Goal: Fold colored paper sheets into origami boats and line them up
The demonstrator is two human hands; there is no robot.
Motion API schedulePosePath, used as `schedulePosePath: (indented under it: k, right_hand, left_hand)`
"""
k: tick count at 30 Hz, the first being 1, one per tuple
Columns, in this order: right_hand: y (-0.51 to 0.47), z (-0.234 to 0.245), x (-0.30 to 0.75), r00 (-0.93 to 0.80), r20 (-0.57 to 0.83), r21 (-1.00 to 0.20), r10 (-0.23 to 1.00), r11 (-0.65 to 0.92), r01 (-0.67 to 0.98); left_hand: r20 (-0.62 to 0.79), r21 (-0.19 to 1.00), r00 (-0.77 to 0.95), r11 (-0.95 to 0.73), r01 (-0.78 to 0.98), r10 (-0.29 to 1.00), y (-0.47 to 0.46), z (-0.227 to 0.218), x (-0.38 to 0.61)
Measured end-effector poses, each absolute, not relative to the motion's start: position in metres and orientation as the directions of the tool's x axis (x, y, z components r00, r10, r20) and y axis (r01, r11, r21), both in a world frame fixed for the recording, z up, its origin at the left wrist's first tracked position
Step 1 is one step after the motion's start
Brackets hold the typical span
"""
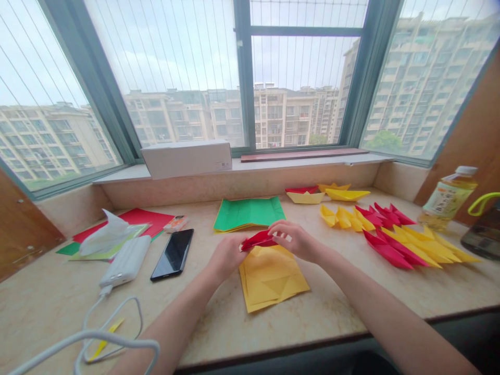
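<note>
A folded piece of red paper (259, 239) is held up between my two hands, over the middle of the counter. My left hand (230, 254) grips its left end, with the fingertips partly hidden behind the paper. At the right end, my right hand (294, 238) has its fingers curled round the paper's edge. Just below lies a stack of creased yellow paper (273, 281), its top partly covered by my hands. Creased green sheets (250, 212) with yellow ones beneath lie behind the hands.
Right: folded yellow paper boats (347, 195), red folded pieces (392, 249), a drink bottle (449, 198) and a dark container (484, 229). Left: a black phone (172, 255), a white power bank (125, 260) with a looping cable (113, 336), and red paper (146, 221). A white box (187, 159) stands on the sill.
</note>
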State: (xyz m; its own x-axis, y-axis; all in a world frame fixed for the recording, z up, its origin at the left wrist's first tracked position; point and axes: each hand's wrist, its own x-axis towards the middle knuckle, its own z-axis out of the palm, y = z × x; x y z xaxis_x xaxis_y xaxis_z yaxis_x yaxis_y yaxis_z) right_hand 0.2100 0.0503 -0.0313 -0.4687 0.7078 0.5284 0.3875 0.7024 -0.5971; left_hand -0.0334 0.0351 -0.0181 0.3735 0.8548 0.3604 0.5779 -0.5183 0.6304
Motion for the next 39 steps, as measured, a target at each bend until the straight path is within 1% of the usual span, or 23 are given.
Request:
schedulePosePath:
  k: [3,6,8,10,13,17,21,24,28,30,34,39]
  right_hand:
    - [0.05,-0.032,0.21,-0.507,0.536,-0.544,0.675,0.735,0.405]
    - [0.05,-0.033,0.209,-0.514,0.518,-0.523,0.684,0.728,0.443]
    - [0.049,-0.033,0.209,-0.499,0.506,-0.502,0.703,0.711,0.492]
    - [0.047,-0.032,0.209,-0.486,0.495,-0.474,0.72,0.693,0.544]
    - [0.046,-0.031,0.208,-0.48,0.495,-0.427,0.724,0.684,0.592]
    - [0.045,-0.03,0.205,-0.496,0.507,-0.363,0.705,0.697,0.619]
    - [0.043,-0.03,0.202,-0.53,0.481,-0.321,0.699,0.702,0.636]
    - [0.041,-0.028,0.201,-0.561,0.443,-0.223,0.7,0.691,0.687]
    - [0.037,-0.025,0.198,-0.622,0.384,0.019,0.683,0.667,0.744]
    - [0.035,-0.024,0.196,-0.639,0.368,0.112,0.675,0.65,0.751]
    - [0.034,-0.024,0.19,-0.64,0.392,0.194,0.661,0.621,0.76]
    - [0.035,-0.03,0.183,-0.606,0.498,0.224,0.62,0.583,0.781]
  left_hand:
    - [0.305,0.529,0.429,-0.525,0.666,0.851,0.036,-0.018,-0.032]
    - [0.273,0.475,0.443,-0.52,0.71,0.854,0.037,-0.019,-0.032]
    - [0.257,0.458,0.447,-0.516,0.724,0.857,0.038,-0.02,-0.032]
    - [0.251,0.464,0.45,-0.515,0.721,0.857,0.038,-0.021,-0.033]
    - [0.317,0.484,0.441,-0.543,0.686,0.84,0.037,-0.023,-0.033]
    - [0.447,0.458,0.481,-0.655,0.601,0.754,0.033,-0.022,-0.028]
    - [0.461,0.43,0.534,-0.705,0.564,0.709,0.031,-0.025,-0.023]
    - [0.451,0.396,0.551,-0.711,0.582,0.702,0.032,-0.027,-0.022]
    - [0.469,0.341,0.564,-0.728,0.595,0.68,0.031,-0.028,-0.022]
    - [0.487,0.315,0.564,-0.736,0.599,0.667,0.03,-0.027,-0.021]
    - [0.521,0.26,0.551,-0.736,0.625,0.652,0.032,-0.029,-0.02]
    - [0.561,0.151,0.524,-0.702,0.696,0.64,0.036,-0.032,-0.023]
